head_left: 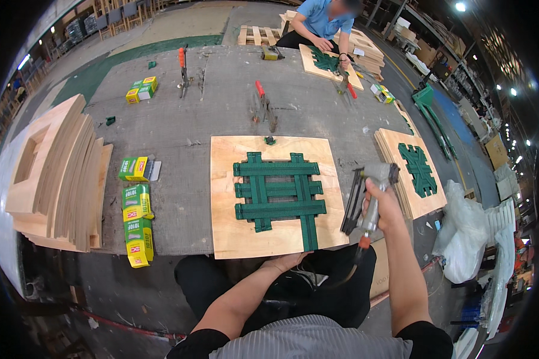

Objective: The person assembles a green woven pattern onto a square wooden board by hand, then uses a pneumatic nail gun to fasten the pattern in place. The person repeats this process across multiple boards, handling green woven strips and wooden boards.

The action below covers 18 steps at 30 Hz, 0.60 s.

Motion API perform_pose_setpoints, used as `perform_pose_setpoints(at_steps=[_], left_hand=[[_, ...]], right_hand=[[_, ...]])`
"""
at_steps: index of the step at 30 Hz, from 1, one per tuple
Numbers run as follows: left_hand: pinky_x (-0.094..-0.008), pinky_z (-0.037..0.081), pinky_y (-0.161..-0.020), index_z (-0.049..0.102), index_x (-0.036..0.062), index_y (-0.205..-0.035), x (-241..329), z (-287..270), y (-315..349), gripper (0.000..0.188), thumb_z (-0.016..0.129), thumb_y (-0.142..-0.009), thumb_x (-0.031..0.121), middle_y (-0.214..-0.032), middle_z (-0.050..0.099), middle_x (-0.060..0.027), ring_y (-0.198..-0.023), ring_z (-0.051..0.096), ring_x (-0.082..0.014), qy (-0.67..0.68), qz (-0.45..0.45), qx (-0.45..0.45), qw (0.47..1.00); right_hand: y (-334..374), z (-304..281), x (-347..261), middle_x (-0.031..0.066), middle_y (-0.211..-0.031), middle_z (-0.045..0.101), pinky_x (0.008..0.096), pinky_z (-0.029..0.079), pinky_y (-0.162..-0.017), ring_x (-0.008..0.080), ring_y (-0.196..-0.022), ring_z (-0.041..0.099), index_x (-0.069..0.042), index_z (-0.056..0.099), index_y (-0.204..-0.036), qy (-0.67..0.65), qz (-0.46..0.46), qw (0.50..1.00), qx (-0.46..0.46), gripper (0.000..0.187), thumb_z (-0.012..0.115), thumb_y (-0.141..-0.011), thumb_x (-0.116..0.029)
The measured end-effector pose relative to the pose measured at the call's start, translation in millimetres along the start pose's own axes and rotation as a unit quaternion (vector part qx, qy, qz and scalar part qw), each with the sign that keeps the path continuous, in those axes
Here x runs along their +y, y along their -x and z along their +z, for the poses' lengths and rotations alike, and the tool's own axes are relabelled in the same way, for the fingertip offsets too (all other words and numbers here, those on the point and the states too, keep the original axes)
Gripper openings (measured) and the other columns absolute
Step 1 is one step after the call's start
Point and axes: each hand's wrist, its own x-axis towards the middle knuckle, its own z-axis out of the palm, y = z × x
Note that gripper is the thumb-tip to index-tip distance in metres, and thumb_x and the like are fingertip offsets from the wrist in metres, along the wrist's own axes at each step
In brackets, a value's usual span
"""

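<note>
The right hand (378,200) is gripping a silver-and-black metal pneumatic stapler (381,173), fingers curled around its handle. The left hand (287,262) is resting at the near edge of a square pale-wood panel (224,179); I cannot tell its finger spread. A flat grey table (173,119) is carrying the panel, with crossed green webbing straps (280,209) atop.

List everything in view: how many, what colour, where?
Board: one, pale wood, front centre
Straps: five, green, crossed on board
Stapler: one, silver and black, right of board
Stacks: several, pale wood, left, right, far
Boxes: several, green and yellow, left and far right
Clamps: three, red handles, far half
Table: one, grey, centre
Co-worker: one, blue shirt, far side
Plastic: one heap, whitish, right
Left hand: one, bare, at board's near edge
Right hand: one, bare, gripping stapler
</note>
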Motion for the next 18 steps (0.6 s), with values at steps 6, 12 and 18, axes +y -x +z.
perform_pose_setpoints(at_steps=[6,12,18], left_hand=[[-0.0491,0.043,-0.111,0.054,0.0194,-0.145,-27.3,24.1,-0.2,0.053,0.047,-0.106,0.054,-0.147,0.056,-0.0111,-0.135,0.052,-0.0361,-0.594,0.164,0.149,0.773],[-0.0463,0.043,-0.111,0.047,0.0247,-0.148,-24.3,25.5,1.1,0.052,0.037,-0.108,0.057,-0.151,0.051,-0.0064,-0.139,0.049,-0.0304,-0.454,0.118,0.070,0.880],[-0.0456,0.043,-0.111,0.049,0.0242,-0.145,-2.9,10.5,6.3,0.053,0.036,-0.107,0.059,-0.149,0.052,-0.0058,-0.138,0.050,-0.0294,-0.427,0.084,-0.082,0.896]], right_hand=[[64.7,41.1,41.2,0.0049,-0.078,0.062,0.0332,0.051,-0.047,0.0157,-0.054,0.060,-0.004,0.060,-0.115,0.134,0.077,0.982,-0.106,0.030,0.076,-0.094,-0.017],[70.1,61.5,65.5,0.0043,-0.085,0.063,0.0293,0.048,-0.046,0.0123,-0.055,0.060,0.000,0.058,-0.114,0.199,0.088,0.966,-0.142,0.028,0.074,-0.094,-0.012],[78.9,52.0,76.7,0.0040,-0.085,0.063,0.0288,0.048,-0.046,0.0120,-0.055,0.059,-0.001,0.059,-0.113,0.204,0.087,0.966,-0.131,0.024,0.072,-0.095,-0.009]])
